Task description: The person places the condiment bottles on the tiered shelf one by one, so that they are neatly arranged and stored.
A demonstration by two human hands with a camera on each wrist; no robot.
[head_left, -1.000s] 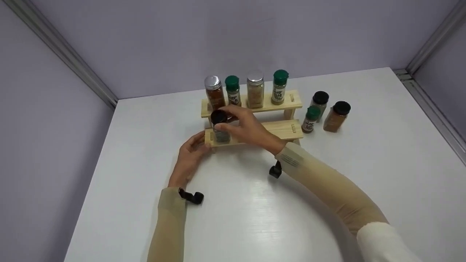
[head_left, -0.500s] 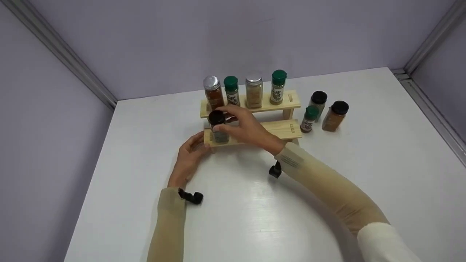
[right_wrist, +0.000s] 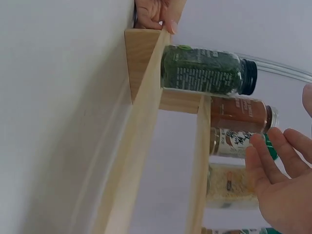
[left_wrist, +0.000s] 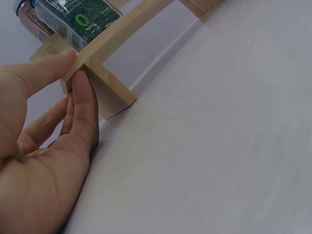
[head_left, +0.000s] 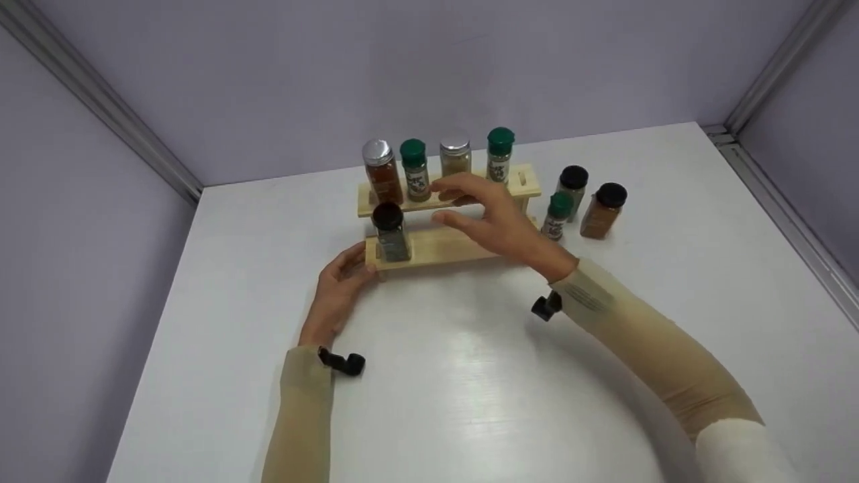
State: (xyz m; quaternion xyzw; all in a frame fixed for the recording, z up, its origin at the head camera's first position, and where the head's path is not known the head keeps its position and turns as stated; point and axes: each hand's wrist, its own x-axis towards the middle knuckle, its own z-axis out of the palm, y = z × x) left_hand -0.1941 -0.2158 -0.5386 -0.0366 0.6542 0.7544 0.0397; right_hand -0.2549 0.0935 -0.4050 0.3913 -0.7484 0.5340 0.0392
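Observation:
A two-step wooden spice rack (head_left: pixel 449 247) stands near the back wall. My left hand (head_left: pixel 339 288) pinches the left end of its lower step, thumb above and fingers beneath, as the left wrist view shows. Upright on that same end is a black-capped jar of green herbs (head_left: pixel 392 240), with nobody's fingers on it. To its right my right hand (head_left: pixel 503 218) hovers over the rack, fingers spread and holding nothing. On the upper step stand a silver-capped red spice jar (head_left: pixel 383 180), a green-capped jar (head_left: pixel 415 176), a pale silver-capped jar (head_left: pixel 456 159) and another green-capped jar (head_left: pixel 499 157).
Right of the rack, on the white table (head_left: pixel 436 389), stand a small green-capped jar (head_left: pixel 556 216), a black-capped jar (head_left: pixel 572 184) and a brown black-capped jar (head_left: pixel 602 213). Walls rise behind and at both sides.
My right hand has let go of the black-capped herb jar and moved right, its fingers opening. The jar stays on the lower step. My left hand keeps its hold on the rack.

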